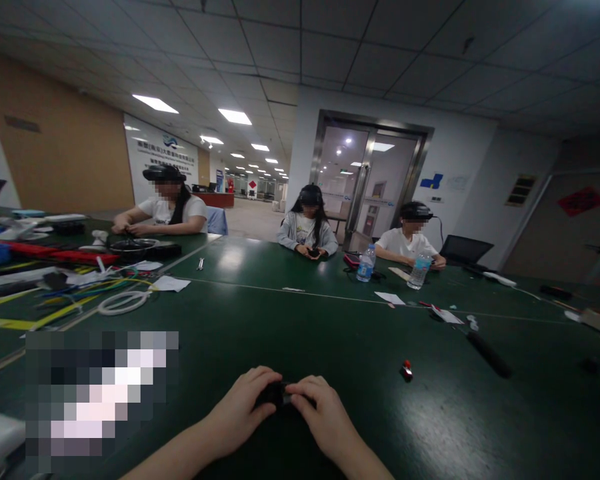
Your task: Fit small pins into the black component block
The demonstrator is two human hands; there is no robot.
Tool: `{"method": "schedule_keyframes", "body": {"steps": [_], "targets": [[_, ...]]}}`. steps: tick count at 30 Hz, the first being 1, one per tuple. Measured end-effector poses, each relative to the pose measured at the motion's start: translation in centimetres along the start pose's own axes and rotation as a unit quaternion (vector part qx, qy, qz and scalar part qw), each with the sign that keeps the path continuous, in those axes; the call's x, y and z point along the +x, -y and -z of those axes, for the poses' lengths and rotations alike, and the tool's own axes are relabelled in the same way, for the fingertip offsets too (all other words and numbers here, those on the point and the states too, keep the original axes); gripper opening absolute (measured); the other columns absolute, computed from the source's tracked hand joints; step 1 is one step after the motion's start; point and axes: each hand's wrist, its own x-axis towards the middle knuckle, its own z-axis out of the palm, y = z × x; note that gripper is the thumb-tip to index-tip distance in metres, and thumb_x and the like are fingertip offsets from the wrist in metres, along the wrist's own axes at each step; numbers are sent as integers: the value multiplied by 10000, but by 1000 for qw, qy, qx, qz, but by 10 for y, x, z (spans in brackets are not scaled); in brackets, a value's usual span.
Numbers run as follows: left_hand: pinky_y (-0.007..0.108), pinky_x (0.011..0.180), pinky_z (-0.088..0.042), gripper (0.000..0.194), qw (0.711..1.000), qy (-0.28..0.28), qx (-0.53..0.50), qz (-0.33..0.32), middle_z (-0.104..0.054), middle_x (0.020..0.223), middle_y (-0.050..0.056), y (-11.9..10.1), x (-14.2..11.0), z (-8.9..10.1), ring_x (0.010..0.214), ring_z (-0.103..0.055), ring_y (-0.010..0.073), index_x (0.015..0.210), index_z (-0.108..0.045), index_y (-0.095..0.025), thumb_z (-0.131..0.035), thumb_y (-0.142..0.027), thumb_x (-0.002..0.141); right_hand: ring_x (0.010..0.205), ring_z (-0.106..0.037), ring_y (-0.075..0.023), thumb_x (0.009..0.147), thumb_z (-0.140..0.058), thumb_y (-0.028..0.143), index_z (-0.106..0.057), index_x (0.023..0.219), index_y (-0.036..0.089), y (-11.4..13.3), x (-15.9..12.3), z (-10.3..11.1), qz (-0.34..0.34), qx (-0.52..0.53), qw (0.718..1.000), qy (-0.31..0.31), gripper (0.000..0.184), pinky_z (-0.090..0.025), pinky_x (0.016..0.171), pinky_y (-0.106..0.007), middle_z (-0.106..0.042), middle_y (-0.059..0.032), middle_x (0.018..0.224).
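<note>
Close to me, above the dark green tabletop, both hands meet around a small black object. My left hand is closed on its left side, thumb below and fingers over the top. From the other side, my right hand pinches at its right end, where a small greyish part shows between thumb and fingers. The fingers cover much of the object, so its kind cannot be made out. A small red and silver item lies on the table to the right of my right hand.
Three people wearing headsets sit across the table. Two water bottles stand before them. A black-handled tool lies at right. A coiled white cable, wires and papers lie at left, with a small wrench beyond. A blurred patch covers the near left.
</note>
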Motion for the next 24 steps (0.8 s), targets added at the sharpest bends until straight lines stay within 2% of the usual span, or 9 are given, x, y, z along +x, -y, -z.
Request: {"method": "schedule_keyframes", "body": {"steps": [5, 9, 12, 16, 20, 24], "targets": [[325, 972, -327, 418, 1000, 11, -6, 10, -480, 1208, 10, -4, -1, 3, 1108, -436, 193, 1174, -478, -280, -533, -211, 766, 890, -539, -164, 785, -478, 237, -665, 882, 274, -2, 1, -3, -24, -12, 999, -17, 214, -419, 773, -280, -546, -6, 929], [320, 968, -325, 418, 1000, 9, 0, 7, -488, 1194, 7, -9, -1, 5, 1097, -441, 191, 1160, -485, -282, -530, -190, 755, 890, -544, -167, 752, -512, 234, -615, 979, 273, -4, 2, -4, -33, 12, 999, -31, 252, -432, 762, -272, -522, -15, 1017], [338, 963, -330, 413, 1000, 11, -6, 13, -493, 1192, 21, -11, -1, 7, 1094, -441, 205, 1167, -486, -267, -514, -197, 760, 907, -547, -178, 803, -456, 324, -599, 997, 254, -6, 2, -4, -33, 33, 998, -41, 251, -432, 770, -275, -550, -33, 1012], [345, 963, -334, 414, 1000, 20, -8, 22, -497, 1197, 23, -13, -1, 9, 1092, -443, 208, 1186, -482, -267, -503, -212, 777, 992, -536, -190, 850, -361, 397, -580, 1044, 228, -9, 2, -3, -32, 63, 996, -48, 338, -404, 858, -293, -587, -48, 1036], [338, 977, -334, 401, 999, 14, -10, 29, -491, 1215, 19, -16, -1, 9, 1107, -435, 199, 1194, -483, -273, -488, -223, 796, 1033, -529, -176, 850, -330, 302, -553, 1088, 221, -16, 2, -3, -62, 71, 995, -39, 336, -386, 904, -300, -588, -42, 1081], [354, 996, -329, 366, 999, 9, -7, 42, -508, 1208, 22, -20, -2, 10, 1119, -427, 204, 1171, -511, -271, -470, -248, 808, 1078, -512, -175, 738, -378, 135, -531, 1132, 212, -25, 3, -4, -71, 62, 995, -32, 430, -370, 941, -314, -576, -39, 1137]]}}
